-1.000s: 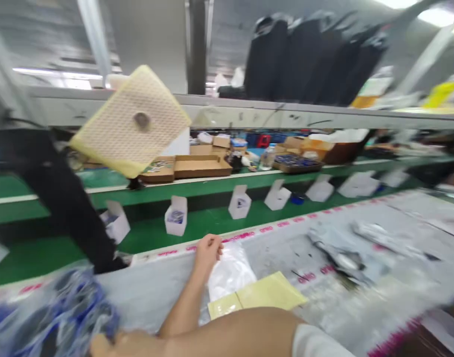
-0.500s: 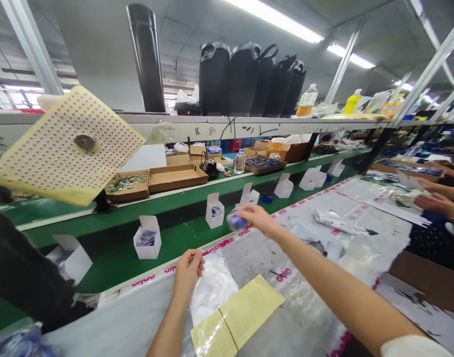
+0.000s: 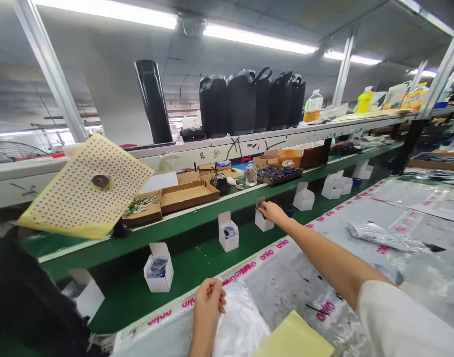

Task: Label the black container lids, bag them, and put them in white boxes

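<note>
Head view shows our right hand (image 3: 273,213) at the open white box (image 3: 264,224) on the green belt (image 3: 197,267), and our left hand (image 3: 208,297), fingers curled, against clear plastic (image 3: 239,320) on the desk (image 3: 174,332); we cannot tell whether either grips anything.

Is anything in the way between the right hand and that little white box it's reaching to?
Nothing visible: the right hand is at the open white box, right over its opening. The hand hides whatever may be inside.
</note>
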`<state>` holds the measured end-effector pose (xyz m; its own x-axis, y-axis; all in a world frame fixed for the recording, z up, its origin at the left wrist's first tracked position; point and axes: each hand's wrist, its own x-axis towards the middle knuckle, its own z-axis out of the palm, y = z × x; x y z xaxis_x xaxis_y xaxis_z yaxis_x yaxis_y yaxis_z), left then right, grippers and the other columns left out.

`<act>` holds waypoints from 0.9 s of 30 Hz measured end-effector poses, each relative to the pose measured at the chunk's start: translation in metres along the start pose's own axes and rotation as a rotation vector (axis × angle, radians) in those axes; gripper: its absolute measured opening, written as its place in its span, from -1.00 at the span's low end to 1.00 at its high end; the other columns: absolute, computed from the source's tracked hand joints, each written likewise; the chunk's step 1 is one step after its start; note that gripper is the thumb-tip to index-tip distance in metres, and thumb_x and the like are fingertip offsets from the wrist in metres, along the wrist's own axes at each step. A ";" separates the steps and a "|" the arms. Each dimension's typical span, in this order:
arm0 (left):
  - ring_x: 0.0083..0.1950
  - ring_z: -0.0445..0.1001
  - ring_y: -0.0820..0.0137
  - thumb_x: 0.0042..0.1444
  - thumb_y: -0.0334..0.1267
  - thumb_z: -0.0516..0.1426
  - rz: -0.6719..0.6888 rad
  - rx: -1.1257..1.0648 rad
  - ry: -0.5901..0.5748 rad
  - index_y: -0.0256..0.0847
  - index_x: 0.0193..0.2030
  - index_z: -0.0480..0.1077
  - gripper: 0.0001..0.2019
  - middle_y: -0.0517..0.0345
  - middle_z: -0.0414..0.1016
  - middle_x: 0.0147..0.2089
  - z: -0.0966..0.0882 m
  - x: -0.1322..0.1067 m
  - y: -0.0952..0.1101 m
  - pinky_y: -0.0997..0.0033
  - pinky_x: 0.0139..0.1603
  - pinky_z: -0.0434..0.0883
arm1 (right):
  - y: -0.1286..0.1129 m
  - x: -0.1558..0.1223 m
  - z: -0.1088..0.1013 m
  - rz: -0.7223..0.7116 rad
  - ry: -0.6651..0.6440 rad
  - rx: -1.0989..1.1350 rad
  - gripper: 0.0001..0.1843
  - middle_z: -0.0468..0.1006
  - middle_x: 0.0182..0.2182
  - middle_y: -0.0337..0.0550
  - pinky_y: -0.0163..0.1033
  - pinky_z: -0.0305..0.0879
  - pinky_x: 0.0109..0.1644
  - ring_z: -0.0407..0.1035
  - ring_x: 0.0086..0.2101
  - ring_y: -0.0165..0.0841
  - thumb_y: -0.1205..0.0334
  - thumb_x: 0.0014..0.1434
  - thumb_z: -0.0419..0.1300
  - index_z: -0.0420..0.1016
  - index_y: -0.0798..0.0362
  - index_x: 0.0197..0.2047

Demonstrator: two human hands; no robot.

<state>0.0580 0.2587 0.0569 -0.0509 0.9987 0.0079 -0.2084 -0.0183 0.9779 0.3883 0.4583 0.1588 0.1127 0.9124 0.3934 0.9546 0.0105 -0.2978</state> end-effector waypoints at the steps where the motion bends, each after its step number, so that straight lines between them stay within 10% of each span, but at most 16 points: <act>1: -0.58 0.31 0.50 -0.24 0.48 0.32 0.000 -0.010 0.003 -0.32 -0.42 0.45 -0.25 0.09 0.42 -0.52 0.000 0.001 -0.002 0.61 -0.66 0.21 | 0.001 -0.001 0.005 -0.015 -0.013 -0.033 -0.72 0.54 -0.03 -0.06 -0.03 0.48 0.00 0.49 -0.11 -0.26 0.12 0.37 0.23 0.49 0.11 0.04; 16: -0.54 0.34 0.49 -0.14 0.31 0.39 -0.022 -0.037 -0.028 -0.33 -0.34 0.50 -0.37 0.10 0.44 -0.48 -0.003 -0.002 0.004 0.60 -0.61 0.26 | 0.004 -0.063 0.052 -0.114 -0.002 -0.289 -0.40 0.26 0.35 0.19 0.25 0.05 0.35 0.14 0.32 0.02 0.18 0.33 0.24 0.26 0.13 0.37; 27: -0.55 0.30 0.50 -0.27 0.35 0.41 -0.007 -0.068 -0.025 -0.34 -0.39 0.48 -0.32 0.12 0.43 -0.51 -0.002 -0.002 0.012 0.58 -0.59 0.24 | -0.013 -0.066 0.038 -0.062 0.025 -0.016 -0.39 0.17 0.37 0.19 0.23 0.22 0.28 0.18 0.28 0.06 0.19 0.31 0.23 0.23 0.11 0.36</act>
<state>0.0534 0.2560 0.0678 -0.0246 0.9997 0.0076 -0.2744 -0.0141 0.9615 0.3579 0.4133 0.1041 0.0603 0.8996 0.4325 0.9641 0.0598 -0.2587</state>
